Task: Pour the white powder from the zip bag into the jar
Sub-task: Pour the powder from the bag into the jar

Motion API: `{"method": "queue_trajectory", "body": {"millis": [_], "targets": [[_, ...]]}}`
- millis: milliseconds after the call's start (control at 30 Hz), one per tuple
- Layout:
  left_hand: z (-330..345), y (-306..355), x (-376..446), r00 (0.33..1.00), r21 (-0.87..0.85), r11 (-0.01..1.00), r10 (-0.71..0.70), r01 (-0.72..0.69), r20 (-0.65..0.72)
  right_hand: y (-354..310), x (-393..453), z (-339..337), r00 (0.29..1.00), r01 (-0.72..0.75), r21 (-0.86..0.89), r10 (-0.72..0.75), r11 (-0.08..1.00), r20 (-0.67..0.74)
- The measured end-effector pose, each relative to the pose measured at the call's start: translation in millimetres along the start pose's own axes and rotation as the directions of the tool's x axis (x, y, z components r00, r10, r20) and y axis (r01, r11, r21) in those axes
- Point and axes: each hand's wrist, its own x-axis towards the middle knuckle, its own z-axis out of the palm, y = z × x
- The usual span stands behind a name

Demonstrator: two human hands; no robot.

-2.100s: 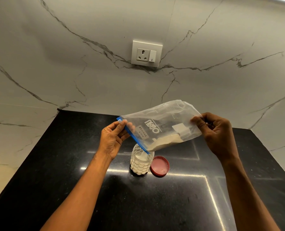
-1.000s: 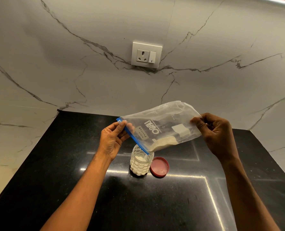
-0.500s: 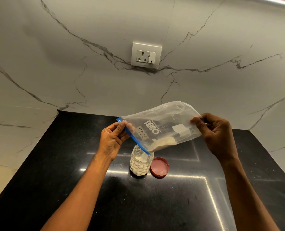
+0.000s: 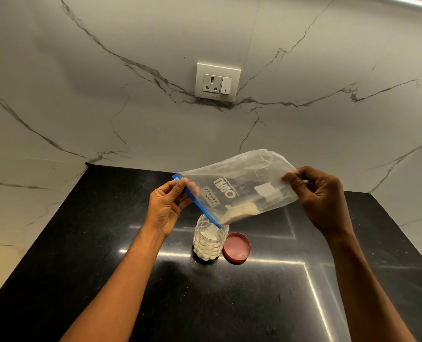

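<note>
Over the black counter [image 4: 106,243], left hand [image 4: 166,208] pinches the zip bag [image 4: 242,186] at its blue seal, right hand [image 4: 321,196] pinches the raised bottom; keep the low corner inside the jar [image 4: 210,243], tilt gradually so powder [image 4: 239,212] doesn't spill.

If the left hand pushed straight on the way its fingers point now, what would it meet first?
The left hand points up and right, and its grip is already on the zip bag at the blue zip edge, so it would press the bag first.

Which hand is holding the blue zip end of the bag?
The left hand: it pinches the zip bag at its blue zip strip, above the jar. The right hand grips the plain opposite end.
</note>
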Motion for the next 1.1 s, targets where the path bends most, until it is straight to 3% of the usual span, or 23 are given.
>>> {"method": "queue_trajectory", "body": {"millis": [1100], "targets": [[0.0,1.0,1.6,1.0,-0.006,1.0,0.007,-0.007,0.007,0.4,0.3,-1.3,1.0,0.022,-0.006,-0.023,1.0,-0.015]]}}
